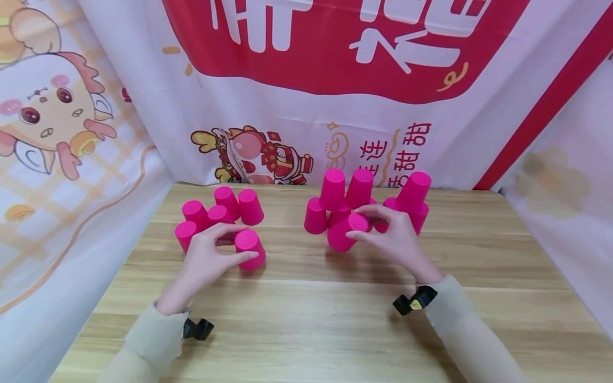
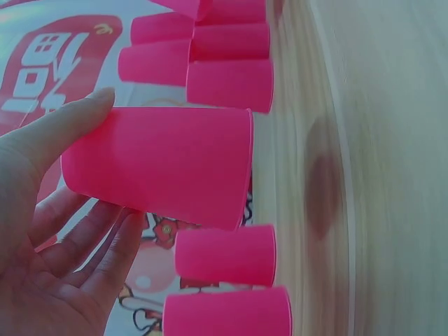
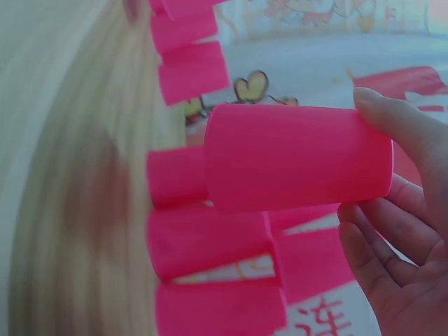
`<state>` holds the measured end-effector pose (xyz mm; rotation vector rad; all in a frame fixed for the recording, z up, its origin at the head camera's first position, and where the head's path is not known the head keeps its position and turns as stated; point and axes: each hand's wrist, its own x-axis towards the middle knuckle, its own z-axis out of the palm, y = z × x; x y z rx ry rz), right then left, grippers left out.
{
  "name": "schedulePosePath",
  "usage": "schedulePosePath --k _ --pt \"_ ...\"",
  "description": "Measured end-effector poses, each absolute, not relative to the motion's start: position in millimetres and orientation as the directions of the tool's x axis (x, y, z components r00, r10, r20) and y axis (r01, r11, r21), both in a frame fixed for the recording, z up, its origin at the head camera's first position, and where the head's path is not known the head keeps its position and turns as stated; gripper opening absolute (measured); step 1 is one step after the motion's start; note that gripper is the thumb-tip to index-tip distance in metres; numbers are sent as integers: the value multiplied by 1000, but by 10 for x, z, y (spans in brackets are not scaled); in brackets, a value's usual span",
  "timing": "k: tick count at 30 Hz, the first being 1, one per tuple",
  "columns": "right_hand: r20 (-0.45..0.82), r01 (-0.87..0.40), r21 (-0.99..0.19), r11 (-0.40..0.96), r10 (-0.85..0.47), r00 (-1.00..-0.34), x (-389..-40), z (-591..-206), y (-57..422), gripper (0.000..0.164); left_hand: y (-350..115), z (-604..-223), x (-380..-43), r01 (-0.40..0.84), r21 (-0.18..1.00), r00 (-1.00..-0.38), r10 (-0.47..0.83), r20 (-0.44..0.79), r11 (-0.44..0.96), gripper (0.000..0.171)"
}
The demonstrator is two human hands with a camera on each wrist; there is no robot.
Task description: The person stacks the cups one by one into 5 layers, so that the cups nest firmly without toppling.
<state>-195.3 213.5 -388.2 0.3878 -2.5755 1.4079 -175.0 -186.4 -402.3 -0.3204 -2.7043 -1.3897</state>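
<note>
My left hand (image 1: 206,255) pinches a pink plastic cup (image 1: 250,251) between thumb and fingers. That cup is mouth down, its shadow on the tabletop beside its rim in the left wrist view. Another pink cup (image 3: 297,159) is gripped by my right hand (image 1: 395,236) around its narrow closed end, tilted in the head view. Right behind it stands a stack of upturned pink cups, with two upper cups (image 1: 333,190) side by side on a lower row (image 1: 315,216). Farther right, one more cup (image 1: 414,191) sits on top of others, partly hidden by my right hand.
Several upturned pink cups (image 1: 194,213) cluster on the left of the wooden table (image 1: 306,330), just beyond my left hand. A printed cloth (image 1: 278,106) hangs along the table's back edge. Dark wrist cameras (image 1: 197,329) are strapped at both sleeves.
</note>
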Motion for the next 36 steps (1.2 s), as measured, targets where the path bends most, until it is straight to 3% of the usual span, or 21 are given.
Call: schedulePosePath --k 9,16,28,36 --pt "443 -415 -743 526 -79 -893 -1886 -3696 2480 50 -1691 -4066 -1774 275 797 -959 215 186 538 65" --pt "558 -464 -692 553 1 -830 -1856 -3392 2692 51 -1616 -4074 -1787 279 797 -957 224 185 536 64" --pt "554 -377 -719 584 153 -819 -2042 -2933 2882 51 -1476 -4070 -1840 277 782 -957 235 172 559 67" --pt "517 -316 -700 641 148 -843 -2406 -2790 2929 56 -1445 -4074 -1862 296 782 -951 249 185 549 68"
